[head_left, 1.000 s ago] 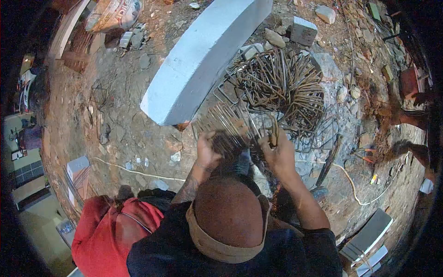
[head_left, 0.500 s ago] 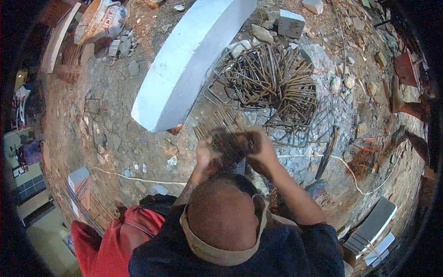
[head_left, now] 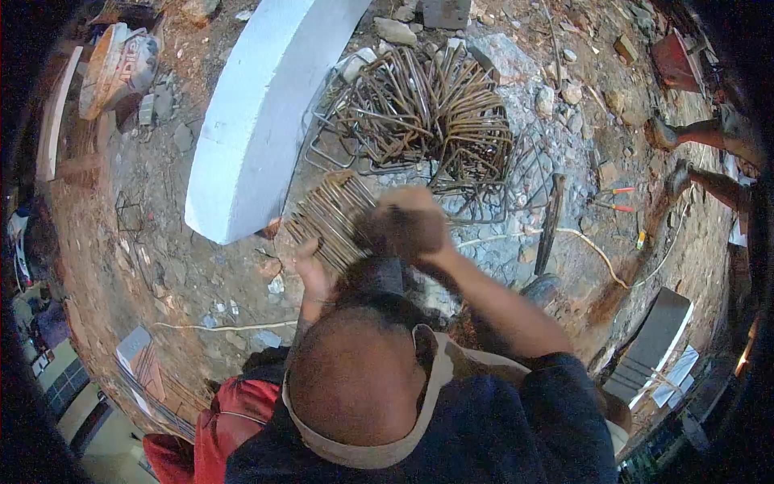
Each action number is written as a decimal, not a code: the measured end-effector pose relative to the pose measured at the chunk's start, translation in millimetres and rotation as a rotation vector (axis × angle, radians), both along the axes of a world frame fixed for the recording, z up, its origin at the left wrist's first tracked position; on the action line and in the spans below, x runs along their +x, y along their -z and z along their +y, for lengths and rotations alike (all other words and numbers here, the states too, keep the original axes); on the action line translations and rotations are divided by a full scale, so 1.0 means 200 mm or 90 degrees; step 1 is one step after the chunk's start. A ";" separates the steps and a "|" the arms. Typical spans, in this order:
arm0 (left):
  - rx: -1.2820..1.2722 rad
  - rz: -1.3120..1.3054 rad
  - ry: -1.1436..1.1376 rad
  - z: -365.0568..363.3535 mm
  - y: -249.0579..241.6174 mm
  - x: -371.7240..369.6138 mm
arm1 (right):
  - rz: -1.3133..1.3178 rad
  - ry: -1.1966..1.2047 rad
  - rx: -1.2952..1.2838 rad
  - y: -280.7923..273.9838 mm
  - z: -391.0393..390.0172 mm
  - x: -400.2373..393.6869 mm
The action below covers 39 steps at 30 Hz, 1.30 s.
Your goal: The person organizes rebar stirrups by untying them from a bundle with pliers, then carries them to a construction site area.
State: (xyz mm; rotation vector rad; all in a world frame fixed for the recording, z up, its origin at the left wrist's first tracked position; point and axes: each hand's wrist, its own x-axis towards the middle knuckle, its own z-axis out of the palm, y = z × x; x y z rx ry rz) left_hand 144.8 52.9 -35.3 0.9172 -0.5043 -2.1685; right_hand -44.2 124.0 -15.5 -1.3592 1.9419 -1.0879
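A bundle of bent steel stirrups (head_left: 332, 216), rusty and packed side by side, is held up in front of my chest. My left hand (head_left: 313, 274) grips its near left edge, with fingertips against the bars. At the right end of the bundle, my right hand (head_left: 413, 222) is smeared by motion and its fingers cannot be made out. Just beyond lies a large tangled heap of similar stirrups (head_left: 476, 121) on the rubble.
A long white block (head_left: 242, 137) lies left of the heap. To the right are a dark bar (head_left: 551, 226) and red-handled pliers (head_left: 617, 199). A pale cable (head_left: 580, 238) crosses the ground. Another person's legs (head_left: 709, 133) show at far right.
The view has shifted, so the ground things sit further left. The bundle has turned and shows more of its parallel bars. My right hand has moved over its right end.
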 end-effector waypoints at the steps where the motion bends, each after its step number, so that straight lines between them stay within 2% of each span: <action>1: 0.006 -0.003 -0.004 0.00 -0.01 0.01 | -0.019 -0.017 -0.120 0.05 0.09 -0.07; 3: 0.045 -0.033 -0.030 -0.02 -0.01 0.06 | 0.255 -0.145 0.159 0.07 0.25 -0.20; 4: 0.032 0.053 -0.008 -0.04 0.07 0.09 | 0.393 -0.207 0.174 0.17 0.37 -0.26; 5: 0.033 0.052 -0.011 -0.04 0.04 0.08 | 0.533 -0.265 0.187 0.26 0.46 -0.30; 7: 0.053 -0.056 -0.095 -0.05 -0.02 0.03 | 0.550 -0.292 0.190 0.25 0.48 -0.34; 8: 0.049 -0.059 -0.099 -0.05 0.00 0.03 | 0.563 -0.321 0.191 0.25 0.48 -0.35; 10: 0.115 0.014 -0.070 -0.06 0.00 0.06 | 0.580 -0.326 0.190 0.27 0.47 -0.35; 13: 0.051 -0.026 -0.089 -0.04 -0.05 0.01 | 0.569 -0.321 0.192 0.29 0.44 -0.36; 14: 0.077 -0.082 -0.013 -0.05 -0.12 0.00 | 0.567 -0.335 0.175 0.25 0.44 -0.36; 15: 0.069 -0.082 -0.017 -0.05 -0.11 -0.01 | 0.566 -0.349 0.158 0.21 0.43 -0.36; 17: 0.003 0.017 0.015 -0.05 -0.07 -0.02 | 0.501 -0.329 0.143 0.11 0.44 -0.35; 18: 0.045 0.098 0.014 -0.05 -0.06 -0.02 | 0.445 -0.264 0.127 0.02 0.44 -0.35; 19: 0.044 0.098 0.014 -0.05 -0.03 -0.01 | 0.390 -0.197 0.113 -0.07 0.43 -0.35; 20: 0.039 0.031 0.003 -0.05 -0.01 0.00 | 0.365 -0.131 0.079 -0.16 0.40 -0.35; 21: 0.033 -0.035 -0.006 -0.06 0.01 0.00 | 0.368 -0.128 0.079 -0.21 0.40 -0.35; 24: 0.055 0.013 0.039 -0.06 -0.05 -0.03 | -0.131 0.140 0.159 -0.33 0.37 -0.35; 25: 0.055 0.014 0.037 -0.06 -0.06 -0.04 | -0.131 0.138 0.159 -0.40 0.35 -0.35; 27: 0.078 0.197 0.056 -0.07 -0.08 -0.06 | -0.385 0.231 0.115 -0.51 0.29 -0.34; 29: 0.034 0.229 0.100 -0.08 -0.20 -0.15 | -0.399 0.243 0.099 -0.51 0.25 -0.35; 31: -0.007 0.267 0.144 -0.08 -0.18 -0.14 | -0.436 0.280 0.080 -0.48 0.21 -0.33; 32: -0.104 0.123 0.176 -0.10 -0.14 -0.09 | -0.442 0.270 0.090 -0.46 0.20 -0.31; 35: 0.044 -0.173 0.138 -0.09 -0.08 -0.04 | -0.503 0.234 0.095 -0.38 0.15 -0.27; 37: -0.834 -0.317 0.083 -0.14 0.14 0.04 | -0.519 0.249 0.118 -0.36 0.13 -0.26; 39: -0.783 -0.197 -0.003 -0.10 0.26 0.02 | -0.558 0.246 0.111 -0.33 0.13 -0.25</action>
